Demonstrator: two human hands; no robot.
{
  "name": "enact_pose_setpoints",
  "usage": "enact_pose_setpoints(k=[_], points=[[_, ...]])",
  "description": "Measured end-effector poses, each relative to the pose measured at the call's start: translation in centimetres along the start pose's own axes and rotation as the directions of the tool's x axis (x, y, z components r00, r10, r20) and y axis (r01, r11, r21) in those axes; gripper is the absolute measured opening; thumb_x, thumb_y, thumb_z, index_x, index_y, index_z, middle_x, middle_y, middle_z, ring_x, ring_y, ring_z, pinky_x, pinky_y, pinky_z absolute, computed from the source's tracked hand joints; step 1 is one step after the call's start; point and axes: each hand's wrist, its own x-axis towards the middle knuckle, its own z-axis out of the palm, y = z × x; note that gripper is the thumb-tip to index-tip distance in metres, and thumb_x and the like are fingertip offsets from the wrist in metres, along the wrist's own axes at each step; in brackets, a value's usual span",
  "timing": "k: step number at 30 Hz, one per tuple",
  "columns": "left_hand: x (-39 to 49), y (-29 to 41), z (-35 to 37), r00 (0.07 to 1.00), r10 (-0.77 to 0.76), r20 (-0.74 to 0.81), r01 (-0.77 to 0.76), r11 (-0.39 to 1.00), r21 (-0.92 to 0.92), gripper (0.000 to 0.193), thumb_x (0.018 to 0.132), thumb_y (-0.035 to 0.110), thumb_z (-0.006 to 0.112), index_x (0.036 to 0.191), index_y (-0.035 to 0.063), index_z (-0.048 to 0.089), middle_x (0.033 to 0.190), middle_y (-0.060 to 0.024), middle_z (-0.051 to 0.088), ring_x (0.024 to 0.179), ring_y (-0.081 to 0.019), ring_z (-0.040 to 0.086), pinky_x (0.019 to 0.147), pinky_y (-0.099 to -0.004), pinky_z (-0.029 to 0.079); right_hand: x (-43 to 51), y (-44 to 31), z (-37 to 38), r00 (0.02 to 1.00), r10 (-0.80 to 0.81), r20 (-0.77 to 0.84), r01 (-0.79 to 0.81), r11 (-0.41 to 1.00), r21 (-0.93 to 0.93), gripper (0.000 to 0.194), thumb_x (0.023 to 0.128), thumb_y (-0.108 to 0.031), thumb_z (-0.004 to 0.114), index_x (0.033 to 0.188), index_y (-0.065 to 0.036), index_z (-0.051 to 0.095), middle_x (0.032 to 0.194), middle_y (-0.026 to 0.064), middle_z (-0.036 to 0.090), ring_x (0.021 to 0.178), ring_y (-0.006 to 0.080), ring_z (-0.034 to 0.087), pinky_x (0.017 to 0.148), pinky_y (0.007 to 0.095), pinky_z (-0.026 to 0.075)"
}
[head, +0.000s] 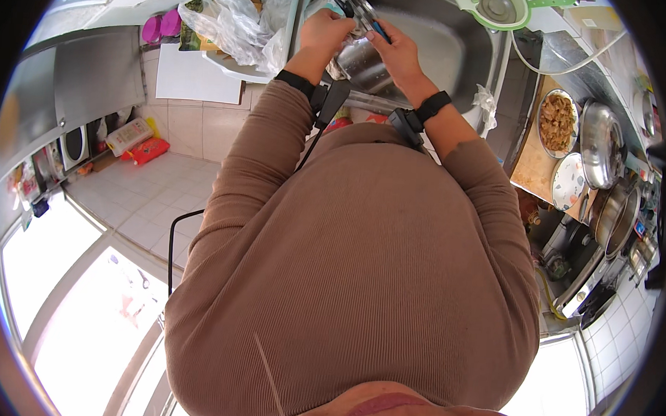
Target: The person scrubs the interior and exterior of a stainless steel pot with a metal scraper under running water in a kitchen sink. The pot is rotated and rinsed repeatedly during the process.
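Both hands are over the stainless steel sink (432, 35) at the top of the view. My right hand (396, 53) grips a slim blue-and-black handle (381, 31) between thumb and fingers. Close beside it, my left hand (327, 33) has its fingers curled with thumb and forefinger together; whatever they pinch is hidden. Just beyond the left hand is a black handle-like piece (341, 2), and a narrow shiny strip runs between the hands. Below them a wet, shiny steel surface (365, 66) catches the light. Black straps circle both wrists.
Crumpled clear plastic bags (235, 26) fill a pale basin at left. A green-rimmed strainer (497, 7) sits by the sink's right corner. On the right-hand counter are a bowl of brown food (557, 122), a floral plate (568, 181), a steel lid (602, 143) and a pan (621, 221).
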Motion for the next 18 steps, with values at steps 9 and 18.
enact_pose_setpoints(k=[9,18], points=[[0.3,0.3,1.4,0.985,0.105,-0.135,-0.051,0.934,0.354,0.031,0.073,0.027,0.069,0.088,0.0004,0.061,0.070,-0.0107,0.064,0.061,-0.0200,0.062,0.056,-0.0365,0.048,-0.2,-0.7,0.2,0.999,0.015,0.032,-0.018,0.996,0.087,0.035,0.091,-0.016,0.070,0.123,-0.002,0.063,0.087,-0.0065,0.058,0.072,0.0028,0.045,0.059,0.0198,0.038],[0.7,2.8,0.8,0.996,0.087,0.027,-0.087,0.819,0.568,0.042,0.068,0.033,0.069,0.088,-0.0040,0.071,0.082,-0.0213,0.070,0.076,-0.0353,0.068,0.069,-0.0410,0.052,-0.1,-0.3,0.3,0.998,-0.010,-0.067,0.005,0.998,-0.068,0.035,0.084,-0.025,0.074,0.112,-0.005,0.067,0.090,0.0110,0.070,0.078,0.0186,0.064,0.075,0.0305,0.050]])
